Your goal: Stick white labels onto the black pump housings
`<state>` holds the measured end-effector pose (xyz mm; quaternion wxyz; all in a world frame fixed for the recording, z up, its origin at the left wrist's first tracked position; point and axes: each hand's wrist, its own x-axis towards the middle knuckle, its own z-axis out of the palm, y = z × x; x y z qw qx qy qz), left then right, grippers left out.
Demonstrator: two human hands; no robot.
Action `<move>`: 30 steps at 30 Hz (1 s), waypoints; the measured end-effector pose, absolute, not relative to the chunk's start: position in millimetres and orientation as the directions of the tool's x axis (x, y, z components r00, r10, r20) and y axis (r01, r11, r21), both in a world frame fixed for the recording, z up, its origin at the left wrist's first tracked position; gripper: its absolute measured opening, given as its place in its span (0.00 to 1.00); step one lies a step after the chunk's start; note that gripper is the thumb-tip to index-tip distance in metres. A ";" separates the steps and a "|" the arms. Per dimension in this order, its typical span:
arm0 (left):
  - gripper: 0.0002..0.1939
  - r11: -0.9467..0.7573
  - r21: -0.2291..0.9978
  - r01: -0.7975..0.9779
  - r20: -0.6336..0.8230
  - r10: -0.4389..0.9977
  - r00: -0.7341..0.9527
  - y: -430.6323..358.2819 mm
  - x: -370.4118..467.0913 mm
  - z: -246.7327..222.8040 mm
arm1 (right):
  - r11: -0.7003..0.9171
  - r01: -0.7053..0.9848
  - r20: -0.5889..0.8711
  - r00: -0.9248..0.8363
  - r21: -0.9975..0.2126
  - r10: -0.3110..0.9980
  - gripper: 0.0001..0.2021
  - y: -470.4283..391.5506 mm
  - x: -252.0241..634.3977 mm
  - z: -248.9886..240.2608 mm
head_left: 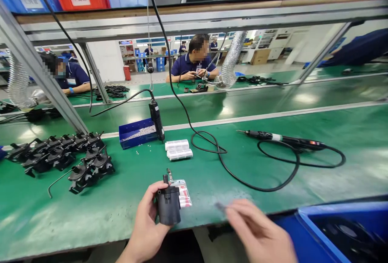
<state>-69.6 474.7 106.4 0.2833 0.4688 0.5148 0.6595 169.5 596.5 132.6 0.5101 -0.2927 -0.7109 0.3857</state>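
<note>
Near the front edge of the green bench, my left hand (149,218) is wrapped round a black cylindrical housing (169,206) with a short tube on top, held upright. To its right, my right hand (254,226) is blurred by motion, its fingers pinched on a small dark piece (220,206) too smeared to make out. The two hands are apart. Just behind the housing lies a clear badge pouch (183,193) with red and white print and a metal clip, partly hidden by the housing.
Black assemblies (80,176) stand at left. Behind are a blue tray (138,133) of small parts, a hanging screwdriver (157,120) and white rolls (178,150). A corded screwdriver (281,138) lies right, beyond a blue bin (315,230). People sit across the bench.
</note>
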 end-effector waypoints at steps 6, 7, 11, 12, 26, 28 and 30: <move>0.27 -0.340 0.918 0.205 0.394 0.835 -0.383 470.4 -63.7 112.1 | 0.223 -0.071 0.202 -0.736 -0.972 0.646 0.29 576.4 93.2 137.8; 0.26 -0.336 0.918 0.211 0.394 0.837 -0.380 469.8 -63.3 112.6 | 0.218 -0.049 0.179 -0.755 -0.975 0.631 0.30 575.8 88.2 137.3; 0.24 -0.319 0.919 0.231 0.388 0.837 -0.386 468.9 -62.5 112.3 | 0.264 0.045 0.135 -0.770 -0.963 0.624 0.30 572.5 84.1 136.3; 0.24 -0.313 0.920 0.234 0.384 0.838 -0.388 469.1 -62.4 112.1 | 0.285 0.055 0.144 -0.762 -0.957 0.632 0.30 571.1 84.5 137.0; 0.24 -0.288 0.922 0.259 0.375 0.832 -0.408 466.8 -58.4 114.0 | 0.557 0.083 0.370 -0.666 -0.826 0.647 0.21 560.4 82.4 136.1; 0.24 -0.292 0.918 0.270 0.383 0.830 -0.406 466.0 -58.7 113.0 | 0.736 0.088 0.547 -0.611 -0.672 0.572 0.16 555.8 82.8 137.9; 0.22 -0.301 0.913 0.276 0.395 0.824 -0.407 465.3 -58.9 112.4 | 0.908 0.155 0.738 -0.538 -0.389 0.408 0.10 552.5 85.6 140.7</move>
